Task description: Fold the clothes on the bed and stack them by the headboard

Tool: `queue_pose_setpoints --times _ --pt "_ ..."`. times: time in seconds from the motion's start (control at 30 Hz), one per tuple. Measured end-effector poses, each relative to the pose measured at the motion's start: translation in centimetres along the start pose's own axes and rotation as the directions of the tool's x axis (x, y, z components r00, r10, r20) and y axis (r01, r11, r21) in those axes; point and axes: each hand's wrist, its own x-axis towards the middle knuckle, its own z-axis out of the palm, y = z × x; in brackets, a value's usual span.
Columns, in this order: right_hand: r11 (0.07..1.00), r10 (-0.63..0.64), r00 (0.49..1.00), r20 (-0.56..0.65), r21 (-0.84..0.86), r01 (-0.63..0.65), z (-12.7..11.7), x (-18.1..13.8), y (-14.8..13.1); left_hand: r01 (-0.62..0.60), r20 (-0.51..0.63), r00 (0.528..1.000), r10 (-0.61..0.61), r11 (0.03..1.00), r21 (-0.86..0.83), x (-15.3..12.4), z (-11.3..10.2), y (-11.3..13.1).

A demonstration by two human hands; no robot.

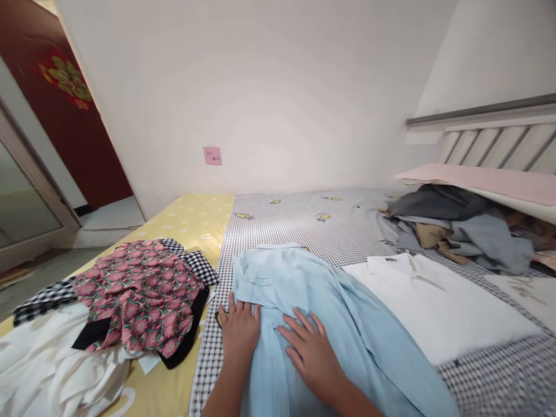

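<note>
A light blue shirt point(330, 313) lies spread on the checked bedsheet point(304, 226). My left hand point(238, 330) rests flat on the shirt's left edge, fingers stretched out. My right hand point(310, 356) lies flat on the shirt's middle, fingers spread. Neither hand holds anything. A white collared shirt point(434, 301) lies flat just to the right of the blue one.
A pile of clothes lies at the left: a pink floral garment point(139, 295), a black-and-white checked cloth point(43, 298) and white fabric point(47, 365) on a yellow sheet point(191, 223). Grey and tan clothes point(469, 231) are heaped at the back right by the headboard point(495, 139).
</note>
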Motion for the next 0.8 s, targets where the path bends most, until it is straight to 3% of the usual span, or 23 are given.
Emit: queue_pose_setpoints --times 0.1,0.17,0.23,0.27,0.3,0.4,0.47,0.6,0.8 --pt "0.962 0.124 0.964 -0.236 0.265 -0.059 0.5 -1.8 2.2 -0.009 -0.002 1.0 0.009 1.0 0.024 0.1 -0.1 0.0" --pt "0.844 0.396 0.835 -0.382 0.509 -0.168 0.7 -1.8 3.7 -0.01 0.001 1.0 0.01 0.999 0.044 0.1 -0.2 0.1" --pt "0.687 0.624 0.682 -0.382 0.683 -0.246 0.6 -1.0 4.9 -0.013 0.008 1.0 0.013 0.998 0.059 0.1 -0.4 0.2" --pt "0.651 0.664 0.654 -0.363 0.711 -0.265 0.4 -0.5 5.2 -0.016 0.01 1.0 0.015 0.998 0.065 0.1 -0.5 0.2" --pt "0.657 0.657 0.665 -0.355 0.702 -0.275 0.2 0.0 5.4 -0.019 0.009 1.0 0.019 0.997 0.069 0.1 -0.5 0.2" --pt "0.788 0.512 0.784 -0.35 0.554 -0.268 -0.6 1.3 5.3 -0.03 -0.001 1.0 0.03 0.996 0.08 0.1 -0.4 0.2" --pt "0.816 0.49 0.814 -0.312 0.491 -0.304 -1.1 1.8 5.0 -0.029 -0.004 1.0 0.029 0.996 0.083 0.1 -0.2 0.2" --pt "0.778 0.559 0.787 -0.26 0.493 -0.39 -1.5 2.5 4.9 -0.024 -0.013 1.0 0.025 0.996 0.083 0.2 -0.2 0.2" --pt "0.759 0.622 0.709 -0.333 0.481 -0.439 -0.7 3.0 5.0 -0.028 -0.039 0.999 0.031 0.996 0.08 0.2 -0.2 0.3"
